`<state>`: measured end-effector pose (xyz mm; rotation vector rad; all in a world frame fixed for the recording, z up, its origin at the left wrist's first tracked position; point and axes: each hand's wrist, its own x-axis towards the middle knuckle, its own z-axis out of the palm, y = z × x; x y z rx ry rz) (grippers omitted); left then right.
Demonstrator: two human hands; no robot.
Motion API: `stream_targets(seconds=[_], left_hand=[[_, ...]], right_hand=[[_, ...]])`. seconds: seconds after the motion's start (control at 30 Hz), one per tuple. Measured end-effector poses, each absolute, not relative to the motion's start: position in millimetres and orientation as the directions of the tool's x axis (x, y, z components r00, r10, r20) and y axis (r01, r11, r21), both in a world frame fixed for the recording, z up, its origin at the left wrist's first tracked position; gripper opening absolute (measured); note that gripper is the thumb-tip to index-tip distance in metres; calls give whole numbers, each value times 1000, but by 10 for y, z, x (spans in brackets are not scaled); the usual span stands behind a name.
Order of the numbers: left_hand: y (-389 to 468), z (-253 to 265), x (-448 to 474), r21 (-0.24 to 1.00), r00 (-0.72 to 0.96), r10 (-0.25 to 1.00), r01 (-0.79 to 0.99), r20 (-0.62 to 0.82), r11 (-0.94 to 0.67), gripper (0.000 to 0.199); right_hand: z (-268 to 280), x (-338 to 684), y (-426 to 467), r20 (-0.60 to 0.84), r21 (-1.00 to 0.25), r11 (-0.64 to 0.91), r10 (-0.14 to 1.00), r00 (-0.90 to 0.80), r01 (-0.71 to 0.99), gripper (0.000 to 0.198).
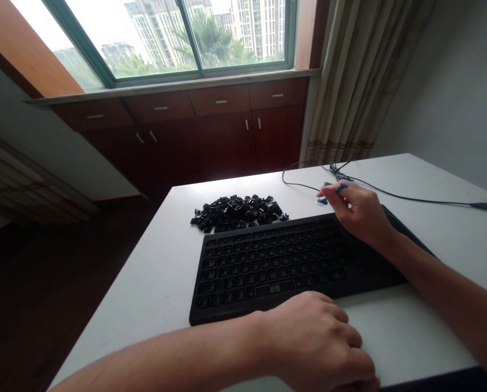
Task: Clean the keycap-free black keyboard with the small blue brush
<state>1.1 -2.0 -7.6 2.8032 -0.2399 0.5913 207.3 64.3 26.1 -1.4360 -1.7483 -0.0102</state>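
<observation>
A black keyboard (267, 256) lies on the white table, its key positions showing bare sockets without caps. Behind it sits a heap of loose black keycaps (237, 212). My right hand (359, 212) is raised over the keyboard's far right part, fingers pinched around a small blue plastic tool (322, 201); blue shows on both sides of the fingers. My left hand (320, 337) is at the keyboard's near edge, back upward and fingers curled in. Its palm and anything inside are hidden.
A thin black cable (410, 200) runs across the back right of the white table (145, 294), bunched behind my right hand. Beyond the table stand dark red cabinets (210, 141) under a window, with a curtain (345, 81) at the right.
</observation>
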Motion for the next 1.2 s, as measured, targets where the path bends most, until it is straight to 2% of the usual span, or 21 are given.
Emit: stream_targets(seconds=[0.1, 0.23, 0.37, 0.5, 0.63, 0.83, 1.0, 1.2], left_hand=[[-13, -67, 15, 225, 902, -104, -213, 418, -951, 31], [-6, -64, 13, 230, 898, -100, -215, 428, -949, 30], [-9, -78, 8, 221, 904, -110, -217, 414, -951, 31], [-12, -87, 5, 221, 907, -112, -216, 406, -951, 31], [-14, -91, 5, 219, 902, -110, -217, 417, -951, 33], [-17, -94, 14, 221, 895, -101, -214, 434, -952, 31], [-19, -72, 11, 218, 892, -102, -216, 440, -952, 30], [-15, -67, 17, 220, 888, -98, -216, 450, -951, 30]], right_hand=[[297, 2095, 637, 500, -659, 245, 849, 171, 711, 41], [304, 2077, 626, 368, -809, 222, 914, 173, 545, 45], [261, 2037, 622, 337, -809, 208, 930, 145, 550, 44], [231, 1978, 620, 387, -797, 238, 907, 167, 555, 35], [223, 1939, 651, 408, -860, 271, 875, 262, 432, 31], [292, 1934, 654, 342, -926, 258, 882, 323, 276, 33], [321, 1918, 629, 306, -949, 261, 900, 310, 177, 37], [315, 1887, 610, 291, -956, 266, 922, 257, 126, 32]])
